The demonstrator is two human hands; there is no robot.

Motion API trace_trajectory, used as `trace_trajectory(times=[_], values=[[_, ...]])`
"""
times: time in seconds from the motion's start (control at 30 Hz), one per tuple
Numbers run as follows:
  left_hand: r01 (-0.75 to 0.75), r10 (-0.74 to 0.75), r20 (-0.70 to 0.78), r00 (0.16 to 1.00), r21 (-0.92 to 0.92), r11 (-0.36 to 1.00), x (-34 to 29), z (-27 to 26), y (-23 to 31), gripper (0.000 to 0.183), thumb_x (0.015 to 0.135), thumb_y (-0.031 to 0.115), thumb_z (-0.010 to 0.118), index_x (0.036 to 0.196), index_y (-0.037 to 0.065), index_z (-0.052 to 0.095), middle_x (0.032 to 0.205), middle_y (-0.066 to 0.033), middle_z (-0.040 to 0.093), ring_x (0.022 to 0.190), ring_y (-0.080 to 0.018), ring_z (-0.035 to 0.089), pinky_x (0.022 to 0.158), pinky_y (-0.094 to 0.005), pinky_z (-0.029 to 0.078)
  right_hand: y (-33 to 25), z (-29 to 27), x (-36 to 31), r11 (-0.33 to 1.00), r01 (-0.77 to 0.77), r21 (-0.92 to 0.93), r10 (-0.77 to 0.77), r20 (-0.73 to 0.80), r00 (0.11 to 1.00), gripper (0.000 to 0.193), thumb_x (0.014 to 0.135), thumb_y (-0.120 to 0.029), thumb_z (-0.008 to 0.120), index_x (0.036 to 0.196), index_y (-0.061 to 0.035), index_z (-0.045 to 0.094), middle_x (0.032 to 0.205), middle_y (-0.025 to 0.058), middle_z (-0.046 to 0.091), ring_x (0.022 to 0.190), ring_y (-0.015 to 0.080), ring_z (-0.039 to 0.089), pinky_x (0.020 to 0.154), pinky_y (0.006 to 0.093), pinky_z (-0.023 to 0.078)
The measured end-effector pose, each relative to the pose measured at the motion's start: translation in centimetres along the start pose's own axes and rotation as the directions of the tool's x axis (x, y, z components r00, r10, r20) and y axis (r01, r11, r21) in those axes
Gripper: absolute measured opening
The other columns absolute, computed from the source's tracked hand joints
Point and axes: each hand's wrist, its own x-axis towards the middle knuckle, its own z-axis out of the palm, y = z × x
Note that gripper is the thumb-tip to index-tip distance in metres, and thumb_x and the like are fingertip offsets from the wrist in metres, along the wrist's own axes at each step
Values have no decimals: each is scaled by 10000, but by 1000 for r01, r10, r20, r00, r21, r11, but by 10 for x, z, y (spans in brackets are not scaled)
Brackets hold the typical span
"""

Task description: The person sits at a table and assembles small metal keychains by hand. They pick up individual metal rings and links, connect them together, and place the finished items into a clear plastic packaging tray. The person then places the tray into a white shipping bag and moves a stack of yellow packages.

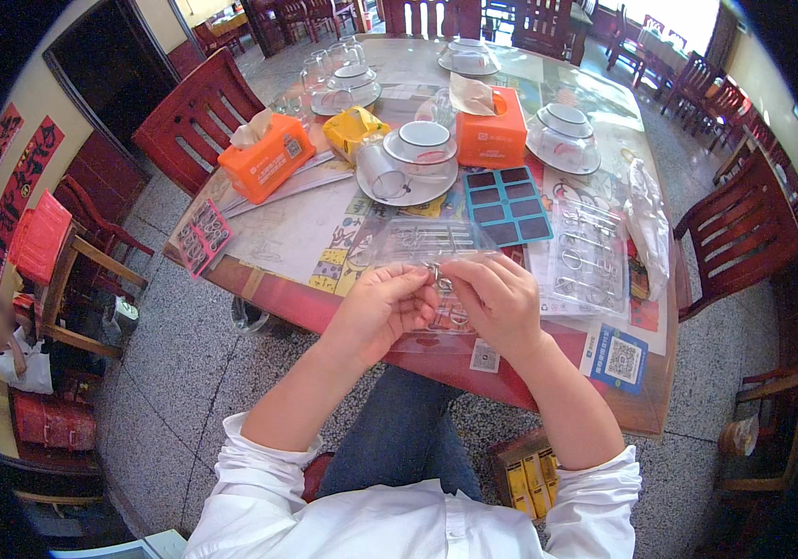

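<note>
Between my hands, over the near edge of the table, is a small silvery metal piece (438,276) with looped parts, like a wire puzzle. My left hand (378,309) pinches it from the left, with the other fingers curled. The fingertips of my right hand (497,296) close on its right side. Just beyond and beneath them lies a clear plastic pack (417,239), partly hidden by my hands. Another clear pack (590,256), holding several metal wire pieces, lies to the right. A teal sheet with dark squares (509,205) sits behind my right hand.
Two orange tissue boxes (266,160) (492,130) stand farther back, with a yellow packet (355,129) and stacked dishes (408,182) between them. A clear glass (379,171) leans by the dishes. A pink-edged pack (204,238) lies at the left table edge. Red chairs (743,210) surround the table.
</note>
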Motion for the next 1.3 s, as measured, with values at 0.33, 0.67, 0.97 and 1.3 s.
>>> trace_trajectory(times=[0.33,0.67,0.97,1.3], values=[[81,-75,102,992,-58,995,-7,1,3,113,944,140,534,895,46,574,708,-26,594,594,-106,555,534,-216,444,2,0,0,999,40,-33,-39,34,999,265,693,-8,668,955,-45,643,815,67,654,735,228,642,623,326,527],[75,-38,165,986,-223,972,-15,9,-14,128,959,166,521,912,58,571,719,-30,593,650,-107,570,574,-202,449,-2,4,-2,992,82,-96,-71,114,991,367,678,-123,630,1040,-62,629,907,56,652,779,234,622,676,355,522],[-61,60,13,998,256,965,-3,10,-19,201,967,217,478,966,37,568,830,-84,647,672,-139,600,590,-247,486,1,1,-4,979,126,-163,-100,155,983,367,670,-148,621,1024,-53,626,925,46,637,802,222,616,679,348,524],[-102,113,18,993,580,808,-5,-1,3,254,957,292,551,861,64,610,702,8,594,584,-53,522,529,-193,404,-3,4,-6,990,64,-124,-51,104,993,291,701,-44,668,992,-43,655,856,53,651,728,225,623,632,337,513]])
